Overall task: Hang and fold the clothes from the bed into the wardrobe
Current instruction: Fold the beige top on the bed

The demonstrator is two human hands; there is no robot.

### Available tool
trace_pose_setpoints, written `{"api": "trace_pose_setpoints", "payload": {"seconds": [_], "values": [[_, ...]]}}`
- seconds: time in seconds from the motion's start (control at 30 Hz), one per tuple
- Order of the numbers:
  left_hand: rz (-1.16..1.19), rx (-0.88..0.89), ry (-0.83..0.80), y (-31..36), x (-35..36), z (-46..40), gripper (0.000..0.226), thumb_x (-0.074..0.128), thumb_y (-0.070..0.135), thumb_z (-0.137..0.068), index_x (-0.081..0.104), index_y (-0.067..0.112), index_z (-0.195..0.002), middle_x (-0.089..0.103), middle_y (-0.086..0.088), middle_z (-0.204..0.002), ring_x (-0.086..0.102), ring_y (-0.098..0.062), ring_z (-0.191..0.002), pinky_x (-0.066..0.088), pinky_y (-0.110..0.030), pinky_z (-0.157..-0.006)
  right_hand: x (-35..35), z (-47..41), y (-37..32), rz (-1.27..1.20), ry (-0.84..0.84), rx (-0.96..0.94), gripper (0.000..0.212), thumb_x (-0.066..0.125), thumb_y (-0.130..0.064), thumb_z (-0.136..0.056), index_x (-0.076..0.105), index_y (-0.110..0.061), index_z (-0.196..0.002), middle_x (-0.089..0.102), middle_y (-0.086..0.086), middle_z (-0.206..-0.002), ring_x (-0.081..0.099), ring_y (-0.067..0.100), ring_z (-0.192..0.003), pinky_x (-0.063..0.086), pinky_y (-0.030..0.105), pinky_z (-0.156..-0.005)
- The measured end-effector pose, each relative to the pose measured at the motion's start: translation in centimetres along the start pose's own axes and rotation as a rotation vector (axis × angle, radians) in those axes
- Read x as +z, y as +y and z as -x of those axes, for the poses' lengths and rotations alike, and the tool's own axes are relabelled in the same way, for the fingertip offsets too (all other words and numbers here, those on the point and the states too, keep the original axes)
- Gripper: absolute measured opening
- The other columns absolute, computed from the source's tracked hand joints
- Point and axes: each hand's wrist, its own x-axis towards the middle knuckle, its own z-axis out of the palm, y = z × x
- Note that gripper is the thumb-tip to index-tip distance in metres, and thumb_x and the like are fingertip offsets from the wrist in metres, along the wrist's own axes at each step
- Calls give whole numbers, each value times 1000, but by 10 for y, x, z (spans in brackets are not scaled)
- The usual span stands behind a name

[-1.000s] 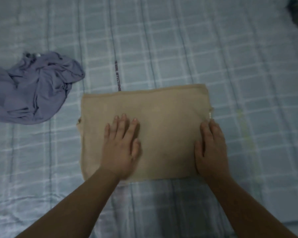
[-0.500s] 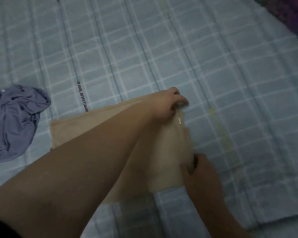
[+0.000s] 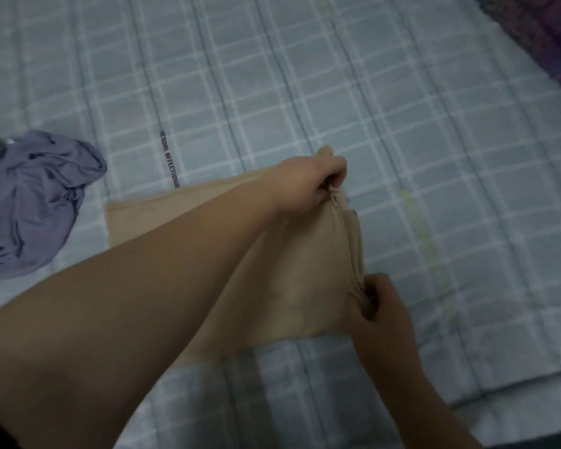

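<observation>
A folded beige garment [image 3: 308, 273] lies on the bed in front of me. My left hand [image 3: 311, 184] reaches across it and pinches its far right corner, lifting that edge off the sheet. My right hand [image 3: 382, 309] pinches the near right corner of the same edge. My left forearm covers the middle of the garment; its left part lies flat on the sheet. A crumpled purple garment [image 3: 30, 202] sits at the left edge of the view, apart from both hands.
The bed carries a pale blue checked sheet [image 3: 305, 92] with a line of dark lettering [image 3: 170, 163] beside the beige garment. A dark patterned fabric [image 3: 544, 37] lies at the upper right corner. The mattress edge [image 3: 515, 393] runs along the lower right.
Both hands left their flat rest on the beige garment. My left arm crossed over to the right edge, and both hands took hold of that edge and lifted it slightly.
</observation>
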Motion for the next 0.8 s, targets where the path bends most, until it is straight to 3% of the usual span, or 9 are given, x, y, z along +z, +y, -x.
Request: {"api": "trace_pose_setpoints", "payload": {"seconds": [0.1, 0.2, 0.27, 0.3, 0.43, 0.6, 0.7, 0.8], "values": [[54, 27, 113, -14, -33, 43, 33, 61, 5, -83, 64, 20, -113, 60, 6, -98, 56, -12, -86, 44, -26, -82, 10, 30, -31, -70, 46, -90, 25, 69, -11, -80, 52, -28, -83, 60, -11, -72, 56, 7, -61, 40, 20, -53], [63, 39, 203, -35, -72, 101, 28, 64, 3, -82, 72, 17, -105, 54, 10, -96, 50, 0, -83, 37, -11, -77, 30, 63, -72, -92, 30, -199, 34, 71, -2, -75, 53, -30, -83, 61, -8, -69, 59, 3, -69, 40, 10, -57], [72, 9, 268, -53, -92, 145, 24, 65, 1, -80, 73, 14, -98, 58, 7, -94, 48, 3, -82, 35, -3, -75, 52, 85, -97, -80, -23, -279, 37, 71, 1, -73, 55, -30, -87, 62, -10, -78, 60, 0, -76, 40, 7, -63], [75, -18, 292, -64, -99, 166, 23, 65, 0, -79, 73, 14, -96, 61, 4, -95, 50, 2, -82, 39, -5, -77, 65, 94, -106, -70, -52, -318, 38, 70, 1, -74, 55, -30, -90, 61, -11, -82, 60, -1, -78, 39, 6, -65], [103, -134, 320, -118, -104, 244, 27, 61, 1, -72, 70, 16, -92, 65, -3, -98, 62, -20, -91, 51, -36, -85, 131, 126, -127, 36, -200, -500, 42, 68, -4, -77, 48, -35, -98, 52, -12, -93, 54, 2, -81, 39, 9, -68], [181, -338, 344, -181, -40, 307, 27, 62, -9, -73, 69, 7, -94, 65, -13, -102, 64, -31, -92, 53, -44, -86, 221, 139, -107, 236, -411, -593, 38, 55, -3, -72, 51, -28, -101, 44, -7, -101, 50, 18, -85, 46, 34, -74], [165, -376, 330, -211, 0, 328, 36, 54, 7, -78, 70, 10, -110, 63, -16, -122, 59, -37, -115, 46, -39, -101, 253, 144, -86, 426, -523, -613, 49, 52, -4, -72, 51, -25, -116, 46, -3, -115, 50, 21, -98, 47, 33, -82], [139, -378, 340, -220, 13, 335, 51, 54, 0, -76, 66, 14, -123, 55, -15, -139, 44, -40, -132, 30, -41, -113, 255, 145, -80, 423, -564, -659, 66, 49, -8, -67, 49, -23, -131, 48, 0, -127, 48, 23, -113, 45, 32, -96]]}}
